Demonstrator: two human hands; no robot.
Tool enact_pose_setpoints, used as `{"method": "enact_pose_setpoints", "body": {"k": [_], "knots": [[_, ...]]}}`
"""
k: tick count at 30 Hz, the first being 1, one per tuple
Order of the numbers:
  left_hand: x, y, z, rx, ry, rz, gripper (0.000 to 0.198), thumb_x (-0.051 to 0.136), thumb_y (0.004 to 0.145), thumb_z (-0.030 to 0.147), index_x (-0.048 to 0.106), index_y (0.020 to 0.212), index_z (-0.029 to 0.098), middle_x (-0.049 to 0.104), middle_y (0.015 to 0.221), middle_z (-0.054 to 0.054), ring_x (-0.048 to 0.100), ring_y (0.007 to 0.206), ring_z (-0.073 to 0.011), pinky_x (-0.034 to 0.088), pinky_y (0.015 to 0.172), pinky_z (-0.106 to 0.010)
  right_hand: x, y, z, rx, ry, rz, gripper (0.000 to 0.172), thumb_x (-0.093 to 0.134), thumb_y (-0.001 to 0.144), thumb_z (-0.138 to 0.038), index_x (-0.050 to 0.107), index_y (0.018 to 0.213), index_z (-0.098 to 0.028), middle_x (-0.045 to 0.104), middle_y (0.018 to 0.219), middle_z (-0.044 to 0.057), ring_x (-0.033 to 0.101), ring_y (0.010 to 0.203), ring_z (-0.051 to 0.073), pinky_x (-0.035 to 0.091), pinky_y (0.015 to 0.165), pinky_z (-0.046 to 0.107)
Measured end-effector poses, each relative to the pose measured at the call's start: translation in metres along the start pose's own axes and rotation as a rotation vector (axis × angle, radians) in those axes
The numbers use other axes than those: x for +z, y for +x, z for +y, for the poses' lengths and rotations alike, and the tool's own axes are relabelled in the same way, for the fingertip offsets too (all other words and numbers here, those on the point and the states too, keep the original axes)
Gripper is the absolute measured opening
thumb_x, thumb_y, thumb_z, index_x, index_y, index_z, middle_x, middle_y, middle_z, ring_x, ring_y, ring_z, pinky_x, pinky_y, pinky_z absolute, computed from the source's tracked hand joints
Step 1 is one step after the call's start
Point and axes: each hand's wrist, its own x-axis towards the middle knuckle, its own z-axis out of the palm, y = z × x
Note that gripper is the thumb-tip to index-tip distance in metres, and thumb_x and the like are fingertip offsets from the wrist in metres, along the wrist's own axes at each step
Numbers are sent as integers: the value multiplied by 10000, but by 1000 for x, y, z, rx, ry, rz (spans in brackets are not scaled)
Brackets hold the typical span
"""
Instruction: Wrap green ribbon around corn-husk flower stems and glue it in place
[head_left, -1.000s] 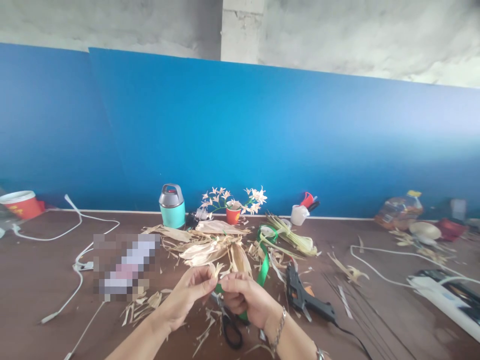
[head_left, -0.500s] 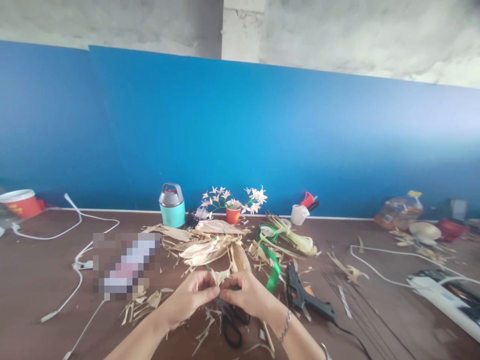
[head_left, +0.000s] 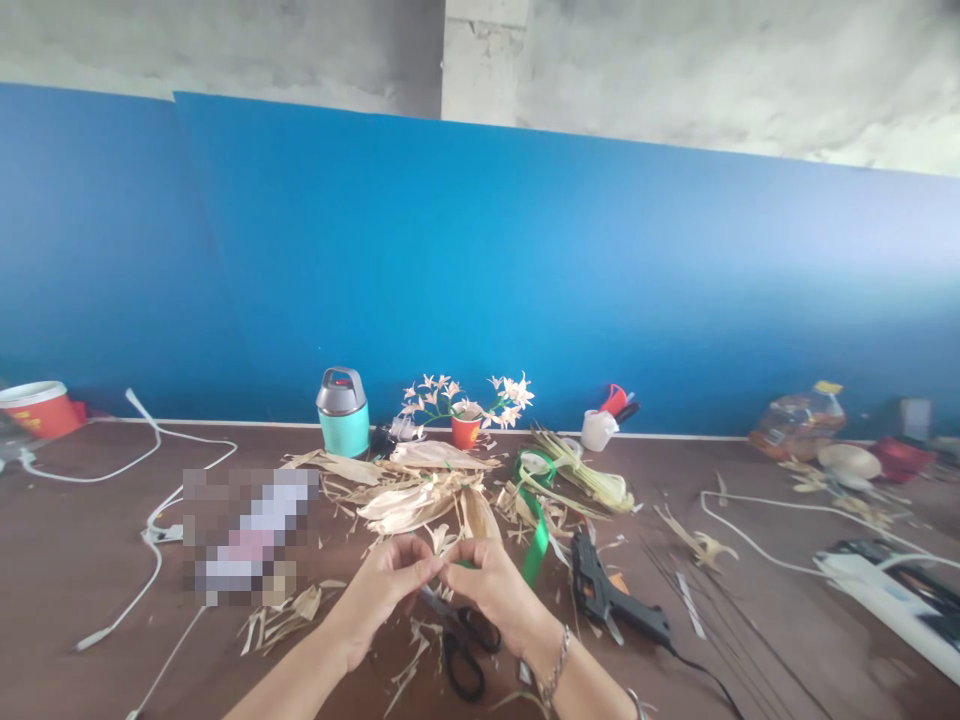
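Observation:
My left hand and my right hand meet above the table, fingertips pinched together. Between them a small pale husk flower shows its petals just over the fingers; its lower part is hidden. Below the hands lie black-handled scissors, among thin husk scraps. Dried corn husks are heaped just beyond the fingers. A green ribbon trails beside my right hand, and a black glue gun rests farther right.
Behind the husks, a red cup holds finished-looking pale flowers, with a turquoise container to its left. A bundle of pale green stalks lies right of centre. White cables run at left; a power strip sits at right.
The pale husk piece between my fingers has turned, and its separate petals now show upright. Both hands stay close together at nearly the same spot; the green ribbon's end has shifted slightly left.

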Motion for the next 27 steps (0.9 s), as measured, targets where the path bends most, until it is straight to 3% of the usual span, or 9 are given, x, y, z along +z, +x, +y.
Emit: {"method": "enact_pose_setpoints", "body": {"k": [5,16,20,23,25,27], "knots": [[1,1,-1,-2,2,0,411,766,545,465,479,579,172,379,465,97,286,425,-54,171,433,-211,-2,4,10,-94,-137,56,99,621,650,-243,604,633,-146,454,529,-23,355,486,90,273,475,235],[-2,3,-5,-38,-138,-50,402,807,507,416,502,536,157,423,477,75,306,467,-62,200,469,-215,-1,4,11,-69,-136,46,139,632,650,-281,608,658,-144,451,519,-36,351,492,87,265,480,228],[-3,0,-2,-49,-169,-99,388,790,539,426,514,540,153,435,498,62,323,486,-67,212,485,-214,-5,3,6,-27,3,-9,160,679,599,-282,588,616,-151,497,549,-19,377,494,83,261,480,224],[-3,-1,0,-52,-184,-113,382,786,546,430,524,558,152,441,510,55,359,500,-73,236,490,-214,-8,3,4,41,176,-101,185,686,588,-290,571,624,-149,443,511,-43,316,433,55,191,445,214],[-4,-1,0,-39,-169,-120,386,772,565,443,521,555,150,445,505,51,360,492,-72,236,480,-215,-8,3,2,83,214,-108,196,690,581,-289,563,633,-149,398,486,-64,269,405,42,146,437,213],[-4,0,0,-17,-140,-125,390,753,590,456,519,558,147,455,511,46,360,492,-72,245,477,-216,-8,3,1,79,203,-86,201,699,572,-282,563,636,-149,426,506,-53,303,420,49,167,442,211]]}}
